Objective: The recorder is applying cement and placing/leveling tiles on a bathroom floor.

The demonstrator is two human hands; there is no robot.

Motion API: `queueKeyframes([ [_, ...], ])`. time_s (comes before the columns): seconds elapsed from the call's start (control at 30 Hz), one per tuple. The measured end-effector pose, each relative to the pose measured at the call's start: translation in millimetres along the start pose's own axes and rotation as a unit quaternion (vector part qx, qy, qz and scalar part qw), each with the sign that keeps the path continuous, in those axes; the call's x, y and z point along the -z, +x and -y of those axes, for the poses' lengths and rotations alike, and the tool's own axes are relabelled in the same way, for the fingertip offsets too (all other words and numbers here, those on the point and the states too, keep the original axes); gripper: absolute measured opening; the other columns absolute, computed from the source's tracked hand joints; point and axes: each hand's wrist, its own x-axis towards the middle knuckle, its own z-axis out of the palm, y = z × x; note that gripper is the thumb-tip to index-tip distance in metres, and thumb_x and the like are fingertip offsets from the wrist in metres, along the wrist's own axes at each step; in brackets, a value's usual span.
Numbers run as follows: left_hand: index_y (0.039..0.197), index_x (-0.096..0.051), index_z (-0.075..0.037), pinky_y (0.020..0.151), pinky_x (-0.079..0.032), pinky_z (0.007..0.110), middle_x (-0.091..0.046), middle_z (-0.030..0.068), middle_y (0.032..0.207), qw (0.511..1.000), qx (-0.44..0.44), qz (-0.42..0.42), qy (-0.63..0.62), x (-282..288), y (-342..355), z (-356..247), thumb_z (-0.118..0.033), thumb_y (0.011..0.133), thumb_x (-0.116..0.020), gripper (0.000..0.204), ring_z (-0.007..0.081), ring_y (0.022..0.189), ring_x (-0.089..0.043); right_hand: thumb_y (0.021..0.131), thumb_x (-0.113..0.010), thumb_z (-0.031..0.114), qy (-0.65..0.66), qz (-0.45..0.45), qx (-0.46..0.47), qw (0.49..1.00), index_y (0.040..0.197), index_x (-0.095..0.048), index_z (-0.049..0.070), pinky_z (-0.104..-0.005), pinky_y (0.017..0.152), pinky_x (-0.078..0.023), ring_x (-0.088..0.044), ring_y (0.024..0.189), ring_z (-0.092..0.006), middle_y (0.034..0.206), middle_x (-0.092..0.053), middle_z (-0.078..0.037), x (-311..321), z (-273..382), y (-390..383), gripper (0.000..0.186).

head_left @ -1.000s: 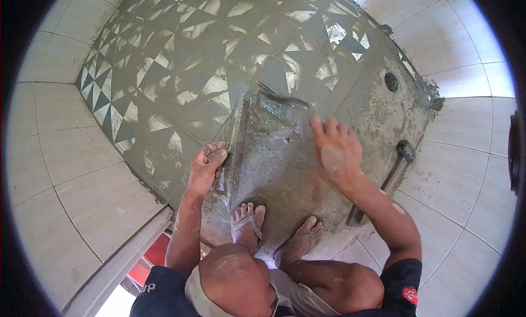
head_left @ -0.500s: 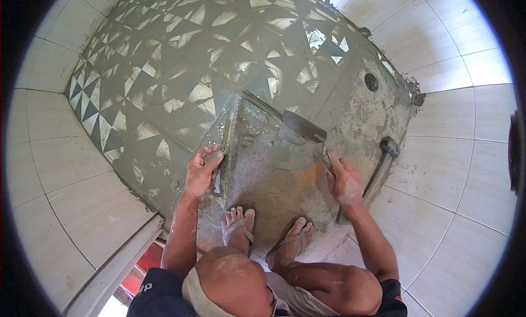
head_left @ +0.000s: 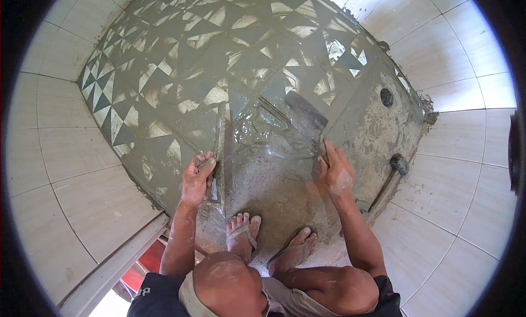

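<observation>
1. Right hand (head_left: 336, 172), nearer: fingers wrapped around the handle of a grey, flat-bladed metal trowel (head_left: 307, 115).
2. Its blade lies ahead-left, long axis slanting away over wet grey mortar (head_left: 249, 132).
3. Left hand (head_left: 198, 177): fingers curled beside a narrow, mortar-smeared strip (head_left: 221, 128); grip unclear.

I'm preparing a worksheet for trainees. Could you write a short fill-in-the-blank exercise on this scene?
1. The ____ hand holds the trowel.
2. The patterned floor tiles show light and dark three-sided shapes called ____.
3. From the feet, the round hole is ____ away than the mallet.

Missing words: right; triangles; farther
</observation>
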Motion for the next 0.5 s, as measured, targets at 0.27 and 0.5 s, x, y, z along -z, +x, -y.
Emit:
queueKeyframes([
  [0.27, 0.12, -0.065, -0.008, 0.055, -0.034, 0.021, -0.061, -0.007, 0.092, 0.999, 0.045, -0.007, 0.012, -7, -5, -5, -0.018, 0.096, -0.071, 0.027, 0.0012, 0.065, -0.045, 0.091, -0.069, 0.02, 0.009, 0.037, 0.011, 0.999, 0.141, -0.054, 0.016, -0.046, 0.075, -0.053, -0.064, 0.089, -0.0373, 0.1, -0.06, -0.015, -21, 11, 15, 0.053],
  [0.5, 0.126, -0.063, 0.0, 0.094, -0.047, 0.027, -0.066, -0.0003, 0.112, 0.999, 0.022, 0.039, 0.025, 1, -2, 11, -0.018, 0.095, -0.072, 0.036, 0.0086, 0.102, -0.058, 0.089, -0.069, 0.02, 0.018, 0.063, 0.02, 0.998, 0.14, -0.054, 0.017, -0.0461, 0.076, -0.053, -0.065, 0.091, -0.0378, 0.102, -0.06, -0.015, -31, 37, 29, 0.054],
])
